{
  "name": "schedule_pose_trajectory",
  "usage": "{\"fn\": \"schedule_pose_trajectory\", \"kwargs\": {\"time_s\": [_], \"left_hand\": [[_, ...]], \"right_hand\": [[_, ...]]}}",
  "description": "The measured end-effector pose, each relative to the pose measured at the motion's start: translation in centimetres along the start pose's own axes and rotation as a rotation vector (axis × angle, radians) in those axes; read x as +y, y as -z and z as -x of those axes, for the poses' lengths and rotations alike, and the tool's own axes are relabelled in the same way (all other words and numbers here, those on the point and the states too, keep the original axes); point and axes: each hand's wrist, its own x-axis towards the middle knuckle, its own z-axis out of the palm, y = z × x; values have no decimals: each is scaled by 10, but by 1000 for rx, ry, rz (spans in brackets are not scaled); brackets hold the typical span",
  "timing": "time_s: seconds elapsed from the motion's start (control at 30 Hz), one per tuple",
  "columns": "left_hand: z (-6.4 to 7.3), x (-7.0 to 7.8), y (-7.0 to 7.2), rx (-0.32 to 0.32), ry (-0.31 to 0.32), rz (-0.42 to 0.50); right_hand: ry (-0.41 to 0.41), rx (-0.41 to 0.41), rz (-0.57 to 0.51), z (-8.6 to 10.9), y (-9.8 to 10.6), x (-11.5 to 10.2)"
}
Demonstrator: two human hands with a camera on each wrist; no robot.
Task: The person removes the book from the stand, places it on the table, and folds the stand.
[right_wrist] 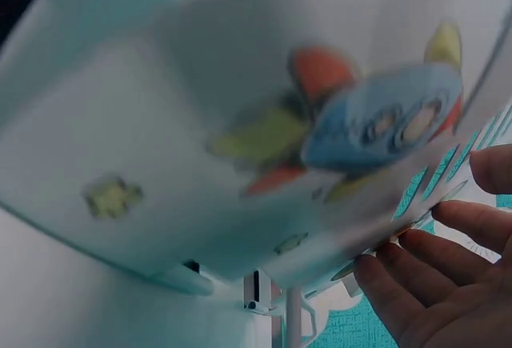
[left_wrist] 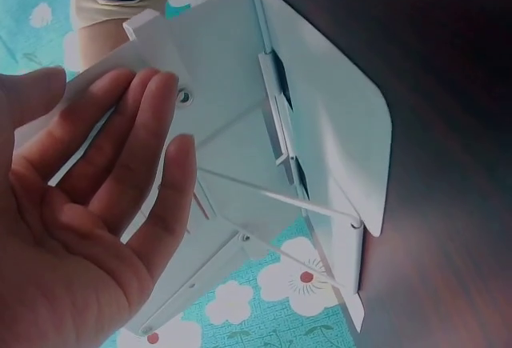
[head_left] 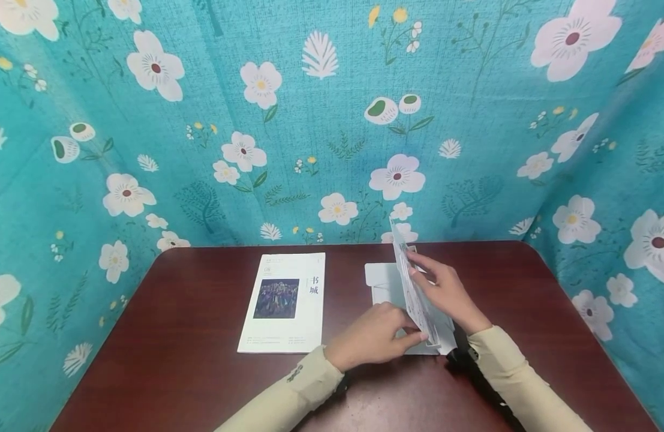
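Note:
A pale blue-white folding book stand [head_left: 382, 285] lies on the table, its slotted panel raised almost edge-on. My left hand [head_left: 372, 336] holds the panel's near lower edge, thumb against it. My right hand [head_left: 445, 291] holds the panel higher up on its right side, thumb apart from the fingers. From the left wrist, the stand's plate [left_wrist: 336, 116], hinge and thin wire supports show beside the curved fingers [left_wrist: 144, 148]. In the right wrist view, a blurred rocket print decorates the panel [right_wrist: 200, 204], with the fingertips [right_wrist: 400, 276] at its edge.
A white book [head_left: 283, 330] with a dark picture on its cover lies to the left of the stand. Both are on a dark red-brown table [head_left: 175, 312]. A teal floral curtain [head_left: 310, 138] hangs behind and along the sides.

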Motion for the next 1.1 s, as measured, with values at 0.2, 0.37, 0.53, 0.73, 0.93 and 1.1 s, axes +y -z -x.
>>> {"fn": "schedule_pose_trajectory", "kwargs": {"time_s": [0.2,0.37,0.53,0.73,0.93,1.1], "left_hand": [[-2,-2,-5,60,29,-9],[-3,-12,-5,76,68,-34],[-5,-33,0,141,201,-54],[-11,-53,3,268,306,-23],[-18,-61,1,297,358,-84],[-24,-65,0,233,349,-118]], "right_hand": [[2,-7,-4,7,-2,-7],[27,-2,11,19,-2,-15],[5,-9,30,33,-3,-20],[-4,-8,27,49,-4,-27],[13,20,39,63,-3,-36],[43,40,42,74,-3,-40]]}}
